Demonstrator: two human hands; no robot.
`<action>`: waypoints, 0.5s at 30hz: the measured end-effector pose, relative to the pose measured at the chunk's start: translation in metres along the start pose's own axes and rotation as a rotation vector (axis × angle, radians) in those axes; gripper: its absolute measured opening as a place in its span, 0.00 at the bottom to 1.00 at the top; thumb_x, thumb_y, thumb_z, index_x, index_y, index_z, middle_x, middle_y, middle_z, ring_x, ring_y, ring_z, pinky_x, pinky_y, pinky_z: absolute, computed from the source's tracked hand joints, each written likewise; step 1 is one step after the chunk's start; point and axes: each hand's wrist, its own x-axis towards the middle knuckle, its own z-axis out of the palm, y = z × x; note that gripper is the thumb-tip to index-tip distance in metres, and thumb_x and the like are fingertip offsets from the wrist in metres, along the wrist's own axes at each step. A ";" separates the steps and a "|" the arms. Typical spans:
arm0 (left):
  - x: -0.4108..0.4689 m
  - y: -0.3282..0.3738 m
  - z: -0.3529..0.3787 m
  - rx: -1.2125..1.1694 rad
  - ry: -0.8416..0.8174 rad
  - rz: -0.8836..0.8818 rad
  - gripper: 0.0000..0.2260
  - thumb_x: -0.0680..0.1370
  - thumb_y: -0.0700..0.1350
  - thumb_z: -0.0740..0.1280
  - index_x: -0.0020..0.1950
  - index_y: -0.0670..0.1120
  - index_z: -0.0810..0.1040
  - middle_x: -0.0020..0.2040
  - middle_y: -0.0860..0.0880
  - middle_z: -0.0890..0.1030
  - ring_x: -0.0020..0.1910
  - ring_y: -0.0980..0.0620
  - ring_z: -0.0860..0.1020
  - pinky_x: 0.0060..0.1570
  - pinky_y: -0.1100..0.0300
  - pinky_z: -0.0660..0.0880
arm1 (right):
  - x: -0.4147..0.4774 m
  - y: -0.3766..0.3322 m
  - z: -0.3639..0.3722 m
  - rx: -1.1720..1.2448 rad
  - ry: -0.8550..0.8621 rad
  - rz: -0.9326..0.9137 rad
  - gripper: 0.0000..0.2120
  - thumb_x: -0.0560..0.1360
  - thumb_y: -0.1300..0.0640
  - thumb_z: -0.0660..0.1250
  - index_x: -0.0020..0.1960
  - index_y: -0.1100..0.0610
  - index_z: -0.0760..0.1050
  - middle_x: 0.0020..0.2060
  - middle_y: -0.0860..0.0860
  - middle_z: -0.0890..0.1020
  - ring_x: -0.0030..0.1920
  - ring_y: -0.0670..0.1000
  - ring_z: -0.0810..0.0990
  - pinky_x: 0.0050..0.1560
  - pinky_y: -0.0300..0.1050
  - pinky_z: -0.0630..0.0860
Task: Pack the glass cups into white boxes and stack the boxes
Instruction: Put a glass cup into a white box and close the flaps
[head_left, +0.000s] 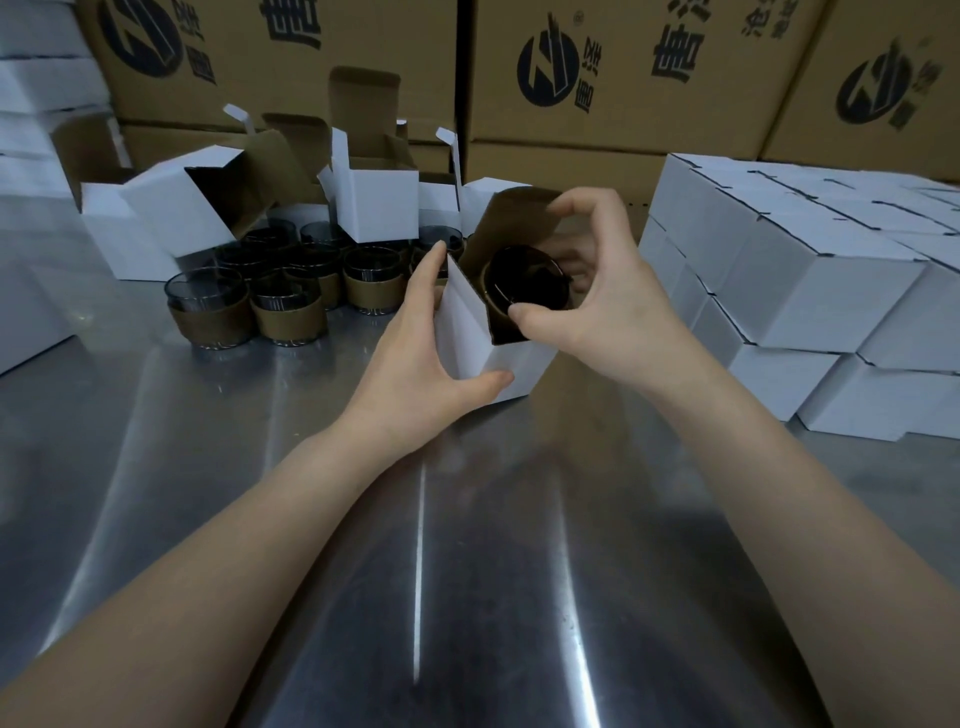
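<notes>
- Packing step under way: one glass cup (519, 280) sits inside the white box (467, 338), dark mouth facing up and toward the person, brown sleeve just below the box opening.
- Left hand (415, 353) grips the box from its own right. The thumb is pressed on the lower front face and the fingers are straight up the far-left edge. The box is tipped back, braced on the steel table (467, 571).
- Right hand (613, 301) is curled over the opening. The forefinger hooks the top edge of the lid flap (511, 218); the thumb tip rests at the near rim, beside the cup's sleeve. The other fingers are blurred behind the glass, so whether they touch it I cannot tell.
- Key relation: the flap stands upright on the far side of the opening, above and beyond the right thumb, and the cup lies between forefinger and thumb. The cup's long axis runs down into the box, leaning toward the person.
- Judgement: the closing fold must come toward the person, down over the cup mouth. The right hand is the nearer one for that; the left looks needed only as an anchor.
- Risk, judged: a cup rim sitting proud would block the tuck.
- Closed box stack (805, 291) lies just to the right of the right hand, near enough for the stacking step.
- Loose sleeved cups (291, 280) and open empty boxes (374, 202) lie beyond and left of the left hand.
</notes>
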 end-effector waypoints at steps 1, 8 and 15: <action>0.000 0.000 0.000 0.015 0.001 0.004 0.51 0.68 0.53 0.78 0.80 0.57 0.46 0.77 0.57 0.62 0.75 0.59 0.61 0.70 0.60 0.61 | 0.000 -0.001 0.000 -0.015 -0.011 -0.006 0.31 0.63 0.53 0.74 0.59 0.41 0.61 0.51 0.39 0.78 0.53 0.41 0.79 0.54 0.44 0.79; -0.001 0.006 0.001 0.071 -0.008 0.043 0.49 0.69 0.55 0.77 0.80 0.56 0.48 0.77 0.57 0.61 0.75 0.58 0.61 0.73 0.52 0.62 | 0.001 -0.004 -0.001 -0.087 -0.041 -0.006 0.31 0.64 0.54 0.76 0.57 0.41 0.61 0.49 0.35 0.74 0.50 0.38 0.77 0.43 0.26 0.72; -0.002 0.010 0.001 0.105 -0.028 0.076 0.49 0.69 0.54 0.77 0.81 0.52 0.49 0.77 0.55 0.62 0.75 0.57 0.61 0.73 0.48 0.65 | 0.002 0.000 0.000 -0.125 -0.077 0.027 0.31 0.63 0.52 0.77 0.59 0.46 0.64 0.56 0.44 0.76 0.57 0.47 0.76 0.54 0.46 0.75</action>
